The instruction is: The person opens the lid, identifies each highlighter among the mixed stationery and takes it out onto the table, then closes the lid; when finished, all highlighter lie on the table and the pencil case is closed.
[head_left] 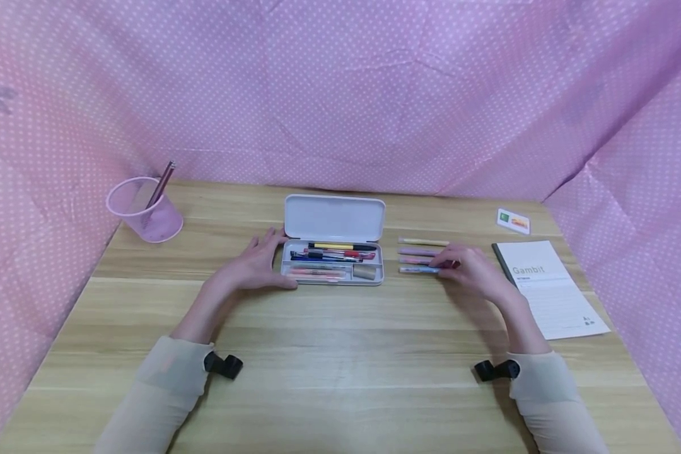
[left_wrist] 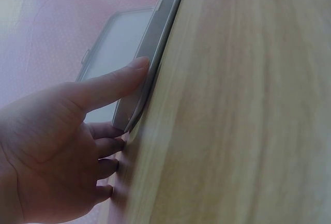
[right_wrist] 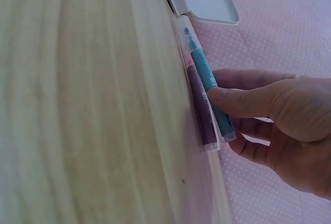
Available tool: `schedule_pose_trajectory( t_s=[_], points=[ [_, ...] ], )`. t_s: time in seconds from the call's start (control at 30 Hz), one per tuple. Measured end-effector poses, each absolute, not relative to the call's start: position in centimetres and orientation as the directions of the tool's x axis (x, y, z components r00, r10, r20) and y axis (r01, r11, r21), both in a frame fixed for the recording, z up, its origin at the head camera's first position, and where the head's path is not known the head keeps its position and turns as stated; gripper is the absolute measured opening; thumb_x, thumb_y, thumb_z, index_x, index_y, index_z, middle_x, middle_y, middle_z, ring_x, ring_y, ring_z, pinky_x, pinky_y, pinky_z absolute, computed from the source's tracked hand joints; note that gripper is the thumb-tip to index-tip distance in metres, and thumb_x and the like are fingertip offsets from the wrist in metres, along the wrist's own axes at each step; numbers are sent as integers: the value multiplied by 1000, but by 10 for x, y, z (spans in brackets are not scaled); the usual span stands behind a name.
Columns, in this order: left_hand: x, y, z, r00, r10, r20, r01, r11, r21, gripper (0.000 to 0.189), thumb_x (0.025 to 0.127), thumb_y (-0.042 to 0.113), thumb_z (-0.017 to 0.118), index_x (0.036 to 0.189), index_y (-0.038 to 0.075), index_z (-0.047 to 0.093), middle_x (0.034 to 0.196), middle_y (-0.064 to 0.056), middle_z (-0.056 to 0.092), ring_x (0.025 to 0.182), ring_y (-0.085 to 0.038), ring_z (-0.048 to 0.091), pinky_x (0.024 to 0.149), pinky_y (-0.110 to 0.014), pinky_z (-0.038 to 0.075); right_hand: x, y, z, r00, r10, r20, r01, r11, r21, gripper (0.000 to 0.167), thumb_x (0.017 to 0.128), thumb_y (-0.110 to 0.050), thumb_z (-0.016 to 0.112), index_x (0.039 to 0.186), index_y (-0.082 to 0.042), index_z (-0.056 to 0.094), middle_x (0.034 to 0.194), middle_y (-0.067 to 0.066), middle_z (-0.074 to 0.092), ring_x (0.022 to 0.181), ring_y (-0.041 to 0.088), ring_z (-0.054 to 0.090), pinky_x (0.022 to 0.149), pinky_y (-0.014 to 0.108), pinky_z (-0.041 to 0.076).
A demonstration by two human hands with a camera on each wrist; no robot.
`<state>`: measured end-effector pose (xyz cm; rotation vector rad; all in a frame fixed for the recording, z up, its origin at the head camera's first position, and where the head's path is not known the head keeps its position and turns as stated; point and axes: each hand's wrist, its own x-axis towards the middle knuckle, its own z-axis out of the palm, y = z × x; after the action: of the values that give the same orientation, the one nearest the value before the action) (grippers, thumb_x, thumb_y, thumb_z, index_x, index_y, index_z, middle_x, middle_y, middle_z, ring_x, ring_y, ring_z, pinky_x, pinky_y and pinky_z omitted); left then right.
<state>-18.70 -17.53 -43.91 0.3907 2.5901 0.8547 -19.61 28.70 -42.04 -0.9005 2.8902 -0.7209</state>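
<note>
A white pencil case (head_left: 335,217) stands with its lid raised, several pens (head_left: 340,247) and an eraser-like block (head_left: 364,272) in its tray. My left hand (head_left: 256,263) holds the left end of the case, thumb (left_wrist: 121,83) against the front side and fingers around the end. Between thumb and fingers, my right hand (head_left: 473,268) pinches a blue highlighter (right_wrist: 209,76) with a clear cap. Just behind it lie a pink highlighter (head_left: 413,260), a purple one (head_left: 414,251) and a yellow one (head_left: 422,241), in a row right of the case.
At the back left, a pink mesh cup (head_left: 161,222) leans outward in view with dark pencils (head_left: 161,183) in it. A notebook (head_left: 556,296) lies beyond my right hand, with a small white card-like item (head_left: 513,221) behind it. Pink dotted cloth (head_left: 340,113) surrounds the wooden table (head_left: 340,378).
</note>
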Motion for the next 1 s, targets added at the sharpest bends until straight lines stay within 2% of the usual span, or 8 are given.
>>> schedule_pose_trajectory(
  t_s=[0.2,0.5,0.83,1.0],
  points=[
    [-187,-175,-439,-887,372,-274,134,776,617,112,76,49,87,161,10,25,174,-19,-1,161,-45,-4,129,-67,-2,-197,287,-422,-839,-538,84,-519,742,-425,20,81,3,81,98,-9,80,101,8,79,95,26,74,84,47,60],
    [-186,-175,-438,-888,354,-294,112,786,608,113,76,52,86,162,13,23,173,-23,-3,158,-53,-4,126,-72,3,-197,287,-423,-856,-514,47,-482,764,-429,20,81,2,82,97,-9,80,97,6,77,87,19,72,77,34,60],
    [-186,-175,-437,-889,362,-281,125,781,612,111,77,48,86,160,11,25,174,-22,0,159,-49,-3,127,-70,1,-198,287,-426,-856,-515,50,-489,773,-405,19,81,0,83,96,-10,81,98,7,78,90,22,74,79,41,61],
    [-185,-175,-437,-889,356,-287,119,785,608,111,77,50,86,161,11,24,173,-23,-1,159,-51,-3,127,-71,3,-197,286,-425,-858,-513,40,-485,780,-394,19,81,-1,83,97,-10,81,100,8,79,95,26,74,84,48,60]
  ],
)
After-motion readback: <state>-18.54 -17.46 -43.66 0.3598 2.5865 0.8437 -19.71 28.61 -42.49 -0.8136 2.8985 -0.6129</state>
